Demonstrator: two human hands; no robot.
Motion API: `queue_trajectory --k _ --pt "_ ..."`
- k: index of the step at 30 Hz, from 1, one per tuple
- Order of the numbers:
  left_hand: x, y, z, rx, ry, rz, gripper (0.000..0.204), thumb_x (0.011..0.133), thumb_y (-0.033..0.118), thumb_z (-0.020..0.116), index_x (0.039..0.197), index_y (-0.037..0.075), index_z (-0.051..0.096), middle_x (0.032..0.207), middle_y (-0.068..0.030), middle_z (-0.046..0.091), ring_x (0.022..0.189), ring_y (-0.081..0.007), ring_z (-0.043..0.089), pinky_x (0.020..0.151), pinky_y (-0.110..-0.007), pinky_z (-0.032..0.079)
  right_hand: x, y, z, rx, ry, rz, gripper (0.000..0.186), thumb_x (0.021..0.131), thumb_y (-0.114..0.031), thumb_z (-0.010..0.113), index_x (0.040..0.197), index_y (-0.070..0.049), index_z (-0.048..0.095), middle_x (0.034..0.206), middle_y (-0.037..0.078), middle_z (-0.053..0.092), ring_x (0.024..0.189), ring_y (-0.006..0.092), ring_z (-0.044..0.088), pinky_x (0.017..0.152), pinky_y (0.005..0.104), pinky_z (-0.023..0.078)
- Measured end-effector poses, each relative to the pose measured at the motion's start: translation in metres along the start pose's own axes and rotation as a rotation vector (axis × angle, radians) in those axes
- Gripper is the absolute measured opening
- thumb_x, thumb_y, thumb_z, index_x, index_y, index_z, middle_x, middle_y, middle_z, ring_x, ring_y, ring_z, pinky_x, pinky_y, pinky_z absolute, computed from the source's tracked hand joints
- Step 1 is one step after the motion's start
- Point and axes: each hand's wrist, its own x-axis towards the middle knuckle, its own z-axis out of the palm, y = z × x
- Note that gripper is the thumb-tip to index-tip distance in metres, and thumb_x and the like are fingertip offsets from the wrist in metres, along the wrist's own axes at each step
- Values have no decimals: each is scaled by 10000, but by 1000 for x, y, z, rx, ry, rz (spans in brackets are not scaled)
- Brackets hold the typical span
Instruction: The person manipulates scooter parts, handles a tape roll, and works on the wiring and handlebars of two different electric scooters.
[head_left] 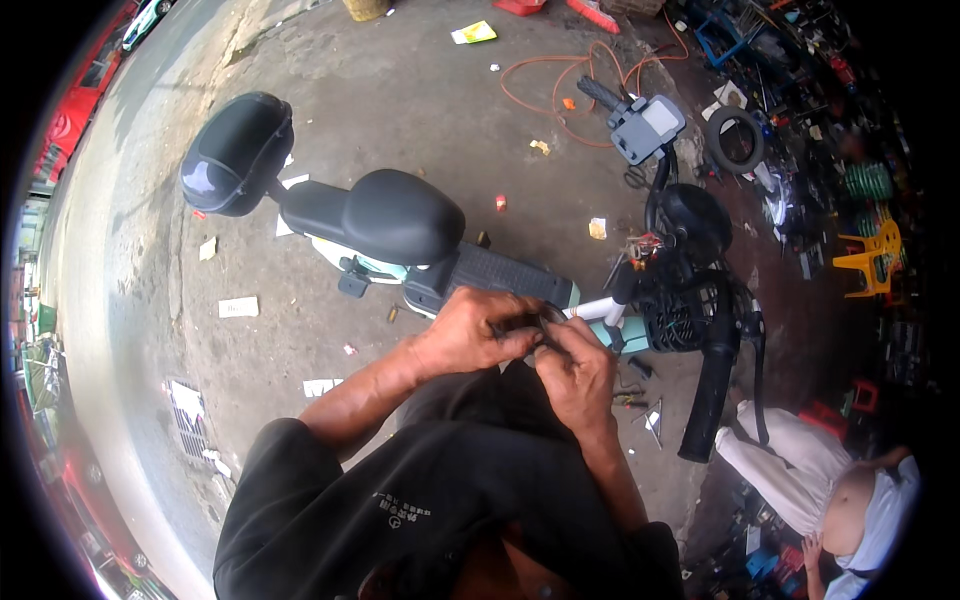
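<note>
Small dark piece (549, 317), too hidden for naming: being pinched between the curled, nearly closed fingers of the left hand (475, 330) and the right hand (577, 372), hovering at the near side of the scooter (505, 275). Seeing a white card (238, 307) near the scooter's rear, a yellow stool (882, 245) to its right.

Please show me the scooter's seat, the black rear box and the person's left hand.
Scooter's seat (404, 217), head view: its front cushion.
Black rear box (238, 152), head view: its top.
Left hand (466, 332), head view: its back.
</note>
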Motion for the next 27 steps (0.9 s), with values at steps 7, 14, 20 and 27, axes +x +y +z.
queue_trajectory --k 7,14,20,27 --pt "1 -7 2 -26 33 -52 242 832 66 678 1058 -16 709 805 -163 694 690 -271 689 637 -337 539 7 -10 -2 -101 29 -28 232 779 -65 591 974 17 685 849 127 646 705 314 657 619 378 515" --pt "-1 -11 8 -143 84 -169 235 862 78 650 1069 -18 704 859 -162 714 737 -235 704 662 -333 548 7 -6 -1 -40 15 21 228 782 -73 595 971 15 689 826 114 636 666 295 641 585 374 492" --pt "4 2 6 -161 22 -234 245 858 75 645 1073 -29 700 894 -163 720 783 -236 705 705 -328 551 9 -6 -1 -101 45 -6 241 785 -70 593 988 12 693 878 123 664 731 297 675 634 370 522" --pt "-1 -14 12 -49 92 -141 234 880 76 654 1078 -37 706 889 -143 721 742 -162 667 659 -297 530 9 -5 0 -96 62 11 239 788 -71 596 989 16 691 876 122 661 743 300 672 649 372 523"
